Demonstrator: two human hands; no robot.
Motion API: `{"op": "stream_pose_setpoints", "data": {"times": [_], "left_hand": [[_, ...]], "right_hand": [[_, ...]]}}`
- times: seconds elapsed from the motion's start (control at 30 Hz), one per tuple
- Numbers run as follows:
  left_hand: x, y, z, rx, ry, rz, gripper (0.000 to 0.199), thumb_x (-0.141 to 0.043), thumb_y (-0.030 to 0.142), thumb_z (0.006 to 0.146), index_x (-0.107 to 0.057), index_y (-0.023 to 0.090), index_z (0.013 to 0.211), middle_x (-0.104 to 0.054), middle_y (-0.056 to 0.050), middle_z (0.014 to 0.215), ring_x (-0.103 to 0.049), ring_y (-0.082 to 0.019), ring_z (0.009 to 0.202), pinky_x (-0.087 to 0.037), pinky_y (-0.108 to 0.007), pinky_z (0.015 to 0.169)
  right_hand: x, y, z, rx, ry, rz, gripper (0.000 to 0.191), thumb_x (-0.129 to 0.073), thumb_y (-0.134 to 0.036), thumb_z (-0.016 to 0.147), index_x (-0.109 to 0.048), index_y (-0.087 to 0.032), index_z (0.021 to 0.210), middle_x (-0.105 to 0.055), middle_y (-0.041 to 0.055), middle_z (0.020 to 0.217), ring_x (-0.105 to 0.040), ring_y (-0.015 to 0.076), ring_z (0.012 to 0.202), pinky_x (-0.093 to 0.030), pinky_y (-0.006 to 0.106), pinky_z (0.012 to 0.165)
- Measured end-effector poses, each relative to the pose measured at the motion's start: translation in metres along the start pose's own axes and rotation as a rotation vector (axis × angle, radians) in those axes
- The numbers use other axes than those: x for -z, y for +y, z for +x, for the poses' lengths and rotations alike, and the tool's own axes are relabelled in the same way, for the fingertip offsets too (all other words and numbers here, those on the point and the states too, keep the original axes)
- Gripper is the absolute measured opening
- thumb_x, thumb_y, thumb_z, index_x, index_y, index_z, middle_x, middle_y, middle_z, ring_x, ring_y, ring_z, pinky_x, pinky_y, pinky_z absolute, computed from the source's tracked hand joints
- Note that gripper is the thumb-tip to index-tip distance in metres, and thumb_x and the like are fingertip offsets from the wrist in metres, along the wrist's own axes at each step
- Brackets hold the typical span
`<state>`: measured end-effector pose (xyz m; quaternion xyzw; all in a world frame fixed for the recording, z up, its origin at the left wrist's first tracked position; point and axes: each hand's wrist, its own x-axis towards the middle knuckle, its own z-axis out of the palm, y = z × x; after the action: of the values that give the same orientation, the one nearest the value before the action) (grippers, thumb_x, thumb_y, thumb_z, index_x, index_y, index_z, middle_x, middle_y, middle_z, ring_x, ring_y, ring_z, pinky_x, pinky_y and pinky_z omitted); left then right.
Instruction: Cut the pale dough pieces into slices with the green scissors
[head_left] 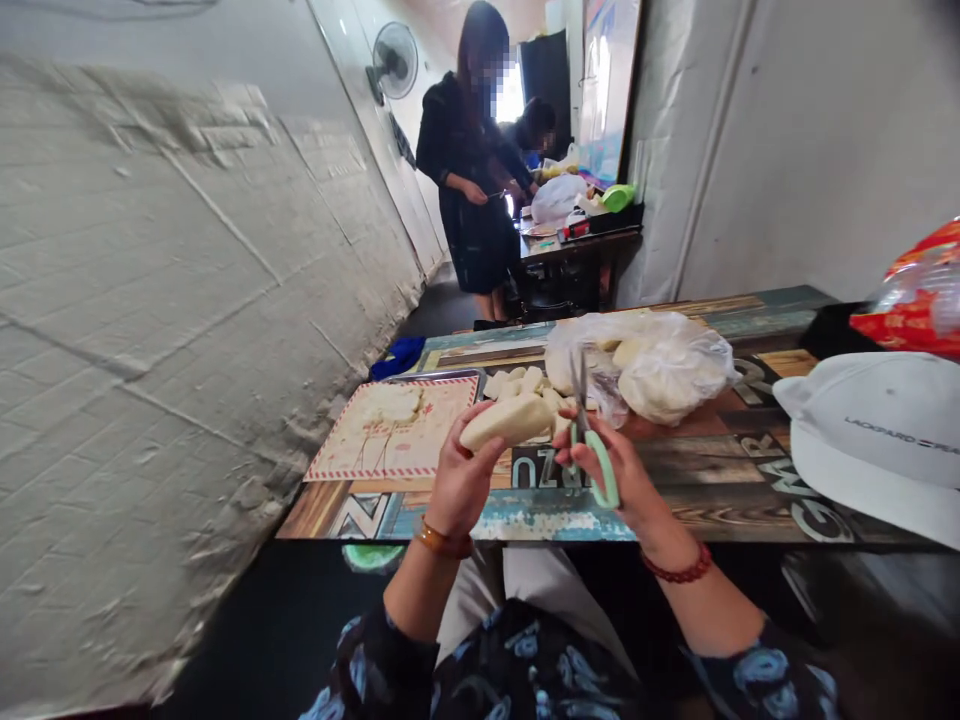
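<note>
My left hand (466, 470) is wrapped round a thick, pale, dough-like log (508, 420) held above the front of the table. In my right hand (619, 470) is a pair of scissors with mint-green handles (606, 478); the blades point upward, just right of the log's end. Whether the blades are parted is hard to make out. Behind the log lie several cut pale pieces (517, 382), partly hidden by the log and my hands. Beyond the scissors, a clear plastic bag (679, 365) holds more pale lumps.
A red-striped paper mat (337, 455) with a pale patch on it lies left on the patterned table (480, 515). A white cap (874, 440) and a red package (919, 290) are at right. Two people (472, 170) work at a farther table. A wall (135, 400) runs along the left.
</note>
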<state>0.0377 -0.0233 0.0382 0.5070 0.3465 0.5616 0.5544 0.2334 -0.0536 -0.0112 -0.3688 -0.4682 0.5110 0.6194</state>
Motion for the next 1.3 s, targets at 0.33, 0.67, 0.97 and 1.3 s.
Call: {"op": "stream_pose_setpoints", "data": {"times": [0.33,0.67,0.97,1.3], "left_hand": [[0.075,-0.002,-0.065,-0.257,-0.262,0.428,0.047,-0.076,0.024,0.077,-0.067,0.029,0.123,-0.045,-0.011,0.151,-0.037,-0.032,0.143,-0.026,-0.052,0.12],[0.107,-0.009,-0.066,0.168,-0.176,-0.043,0.071,-0.084,0.045,0.067,-0.064,0.024,0.131,-0.063,-0.011,0.133,-0.055,-0.032,0.124,-0.045,-0.037,0.1],[0.098,-0.018,-0.054,0.222,-0.096,-0.157,0.055,-0.081,0.038,0.071,-0.066,0.02,0.12,-0.068,-0.009,0.119,-0.061,-0.025,0.107,-0.047,-0.03,0.09],[0.088,-0.026,-0.032,0.241,-0.007,-0.188,0.064,-0.081,0.052,0.068,-0.065,0.019,0.121,-0.067,-0.01,0.122,-0.06,-0.025,0.111,-0.047,-0.028,0.087]], "right_hand": [[-0.09,0.025,-0.004,-0.143,-0.063,-0.015,0.043,-0.065,-0.045,0.082,-0.058,-0.026,0.12,-0.065,0.0082,0.125,-0.06,0.027,0.12,-0.052,0.041,0.098],[-0.116,0.024,-0.016,-0.054,-0.164,-0.28,0.051,-0.073,-0.043,0.077,-0.059,-0.025,0.123,-0.065,0.0083,0.127,-0.061,0.0259,0.115,-0.051,0.038,0.099],[-0.076,0.005,-0.012,0.09,-0.242,-0.677,0.06,-0.073,-0.039,0.08,-0.058,-0.021,0.136,-0.073,0.0087,0.104,-0.069,0.0218,0.082,-0.056,0.038,0.084],[-0.01,-0.002,-0.01,0.119,-0.423,-1.023,0.066,-0.077,-0.038,0.074,-0.059,-0.021,0.135,-0.067,0.0118,0.117,-0.065,0.0281,0.101,-0.054,0.042,0.091]]}}
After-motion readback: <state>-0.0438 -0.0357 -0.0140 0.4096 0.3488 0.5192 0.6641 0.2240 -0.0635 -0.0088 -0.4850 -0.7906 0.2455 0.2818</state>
